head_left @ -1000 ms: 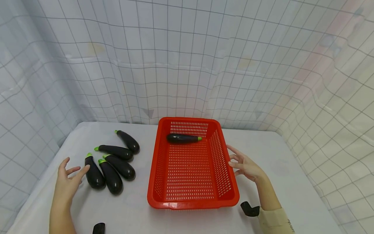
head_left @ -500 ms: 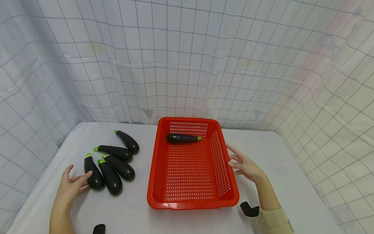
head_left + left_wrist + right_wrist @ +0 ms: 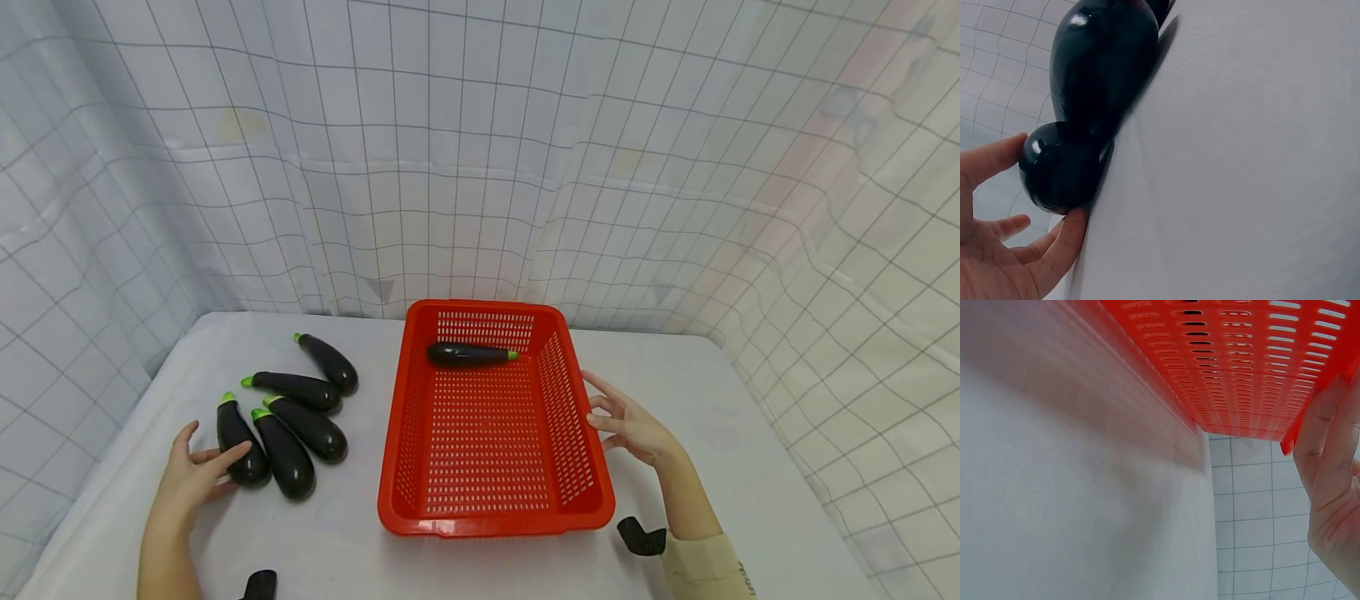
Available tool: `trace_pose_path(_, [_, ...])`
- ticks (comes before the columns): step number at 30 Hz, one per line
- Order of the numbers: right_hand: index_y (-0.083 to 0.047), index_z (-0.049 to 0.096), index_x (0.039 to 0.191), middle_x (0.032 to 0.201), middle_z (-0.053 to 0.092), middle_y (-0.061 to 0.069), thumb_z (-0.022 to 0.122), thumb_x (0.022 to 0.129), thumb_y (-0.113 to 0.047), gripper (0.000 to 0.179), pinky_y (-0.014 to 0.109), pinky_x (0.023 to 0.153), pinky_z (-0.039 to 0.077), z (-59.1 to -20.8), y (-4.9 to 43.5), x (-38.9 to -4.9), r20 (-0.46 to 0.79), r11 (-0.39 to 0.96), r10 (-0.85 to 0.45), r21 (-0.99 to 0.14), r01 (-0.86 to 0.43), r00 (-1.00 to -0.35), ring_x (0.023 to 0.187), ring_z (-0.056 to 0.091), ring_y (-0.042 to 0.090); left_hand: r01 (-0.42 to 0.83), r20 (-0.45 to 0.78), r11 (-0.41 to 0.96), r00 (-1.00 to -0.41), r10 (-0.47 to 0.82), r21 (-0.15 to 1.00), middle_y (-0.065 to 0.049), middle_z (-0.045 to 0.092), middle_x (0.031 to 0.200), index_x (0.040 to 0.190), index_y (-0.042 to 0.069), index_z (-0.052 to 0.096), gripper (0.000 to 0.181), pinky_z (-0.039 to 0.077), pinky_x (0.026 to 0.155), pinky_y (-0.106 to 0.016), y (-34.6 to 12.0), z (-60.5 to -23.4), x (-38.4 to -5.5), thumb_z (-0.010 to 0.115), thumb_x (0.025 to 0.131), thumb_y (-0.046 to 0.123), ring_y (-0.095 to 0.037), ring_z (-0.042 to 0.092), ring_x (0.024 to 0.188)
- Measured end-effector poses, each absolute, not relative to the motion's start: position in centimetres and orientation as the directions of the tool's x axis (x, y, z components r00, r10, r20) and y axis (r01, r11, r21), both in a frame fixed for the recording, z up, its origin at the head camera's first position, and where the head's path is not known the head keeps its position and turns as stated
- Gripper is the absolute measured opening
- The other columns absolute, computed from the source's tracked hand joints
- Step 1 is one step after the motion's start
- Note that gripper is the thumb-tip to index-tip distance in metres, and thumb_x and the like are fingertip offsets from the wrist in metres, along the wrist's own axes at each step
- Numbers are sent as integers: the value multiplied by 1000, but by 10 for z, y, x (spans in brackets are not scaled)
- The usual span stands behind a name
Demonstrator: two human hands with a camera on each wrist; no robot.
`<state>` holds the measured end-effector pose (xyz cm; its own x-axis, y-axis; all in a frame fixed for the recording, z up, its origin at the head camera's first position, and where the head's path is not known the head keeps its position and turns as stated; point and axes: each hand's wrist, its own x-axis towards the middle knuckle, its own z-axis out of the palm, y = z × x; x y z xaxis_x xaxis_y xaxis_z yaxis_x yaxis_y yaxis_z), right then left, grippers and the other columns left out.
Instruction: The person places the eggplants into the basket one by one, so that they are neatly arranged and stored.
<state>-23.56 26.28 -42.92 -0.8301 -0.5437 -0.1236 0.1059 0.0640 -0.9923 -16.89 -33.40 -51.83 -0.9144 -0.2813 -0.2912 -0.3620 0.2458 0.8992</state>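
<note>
My left hand (image 3: 189,479) is at the nearest-left eggplant (image 3: 240,446), a glossy dark one with a green stem end. Its thumb lies across the top of the fat end and other fingers reach the far side. In the left wrist view, fingertips touch this eggplant (image 3: 1060,169) from two opposite sides. Several more eggplants (image 3: 285,454) lie close beside it on the white cloth. My right hand (image 3: 628,423) rests with loosely extended fingers against the right rim of a red plastic basket (image 3: 495,525). One eggplant (image 3: 468,355) lies crosswise at the basket's far end.
A white cloth (image 3: 337,542) covers the table. Grid-patterned white curtains (image 3: 480,167) hang around the back and sides. Small black objects (image 3: 642,537) sit near both forearms.
My left hand has moved right and slightly nearer, bringing its thumb over the nearest-left eggplant. The right hand and the basket have stayed put.
</note>
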Motion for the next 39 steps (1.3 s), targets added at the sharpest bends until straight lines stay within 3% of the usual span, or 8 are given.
trace_pose_path(10, [-16, 9, 148, 106, 51, 11, 51, 92, -3, 72, 36, 61, 54, -428, 263, -234, -131, 80, -535, -991, 104, -834, 84, 61, 18, -408, -335, 265, -899, -281, 874, -39, 20, 134, 143, 6, -17, 99, 53, 68, -27, -307, -473, -154, 59, 87, 38, -29, 52, 96])
trace_pose_path(14, [-17, 9, 148, 107, 51, 11, 52, 91, -3, 73, 37, 61, 54, -428, 263, -234, -138, 87, -529, -990, 109, -838, 85, 61, 18, -419, -355, 223, -893, -276, 880, -37, 18, 137, 143, 9, -16, 97, 53, 68, -27, -305, -468, -152, 58, 88, 35, -10, 54, 83])
trace_pose_path(16, [-17, 10, 148, 107, 51, 11, 53, 91, -3, 73, 37, 61, 54, -428, 263, -234, -140, 85, -527, -990, 112, -838, 85, 61, 18, -427, -364, 204, -887, -284, 881, -36, 18, 138, 144, 10, -15, 96, 53, 68, -26, -306, -469, -152, 59, 88, 33, 3, 50, 73])
trace_pose_path(18, [-17, 9, 148, 107, 51, 11, 53, 91, -3, 73, 37, 61, 54, -428, 263, -234, -138, 80, -530, -990, 112, -837, 85, 61, 18, -433, -372, 179, -881, -292, 883, -36, 17, 139, 145, 11, -14, 95, 53, 67, -26, -306, -470, -152, 59, 88, 32, 8, 46, 68])
trace_pose_path(31, [-17, 9, 148, 106, 51, 10, 52, 92, -3, 72, 37, 61, 54, -429, 264, -235, -129, 69, -546, -992, 110, -828, 85, 61, 18, -426, -394, 42, -865, -310, 904, -31, 6, 145, 147, 19, -9, 97, 53, 66, -25, -310, -474, -150, 65, 85, 30, 5, 48, 69])
trace_pose_path(39, [-15, 9, 148, 107, 51, 12, 49, 92, 0, 70, 35, 60, 54, -431, 264, -238, -112, 46, -562, -994, 104, -819, 86, 61, 19, -384, -360, -1, -864, -351, 923, -27, 13, 141, 148, 25, -1, 94, 53, 63, -23, -308, -472, -151, 67, 83, 27, 2, 49, 71])
